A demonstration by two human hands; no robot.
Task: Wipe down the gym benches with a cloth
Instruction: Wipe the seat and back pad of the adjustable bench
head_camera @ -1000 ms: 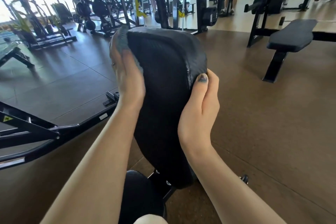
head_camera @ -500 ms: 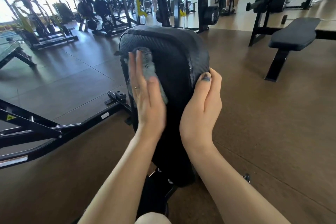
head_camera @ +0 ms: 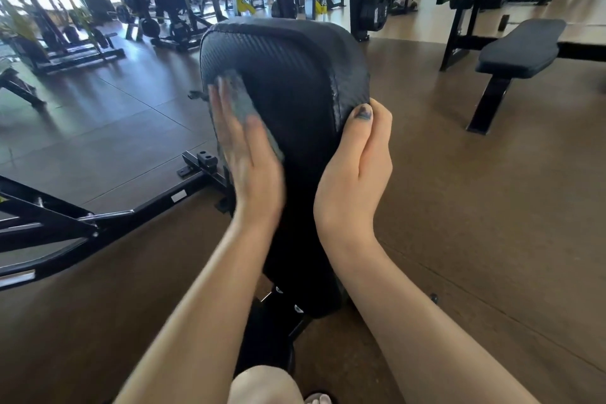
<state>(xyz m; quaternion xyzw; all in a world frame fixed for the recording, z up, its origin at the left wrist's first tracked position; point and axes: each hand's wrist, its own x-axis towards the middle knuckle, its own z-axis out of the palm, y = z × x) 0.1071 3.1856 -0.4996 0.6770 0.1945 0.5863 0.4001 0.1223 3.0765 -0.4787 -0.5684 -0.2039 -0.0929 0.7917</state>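
Observation:
A black padded bench backrest (head_camera: pixel 295 82) stands tilted upright in front of me, its textured face towards me. My left hand (head_camera: pixel 246 154) lies flat on the pad's left side and presses a grey-blue cloth (head_camera: pixel 244 102) against it; the cloth shows past my fingers. My right hand (head_camera: pixel 357 170) grips the pad's right edge, with the thumb on the front and the fingers hidden behind. The bench's seat and frame (head_camera: pixel 272 321) are partly covered by my arms.
A flat black bench (head_camera: pixel 521 46) stands at the right on the brown floor. A black machine frame (head_camera: pixel 98 223) runs along the left. Weight racks (head_camera: pixel 157 0) and machines fill the back, with people standing among them. My knee (head_camera: pixel 265 384) shows at the bottom.
My left hand with the cloth has come off the pad's top left edge onto its front face and slid down. My right hand has kept its grip on the right edge.

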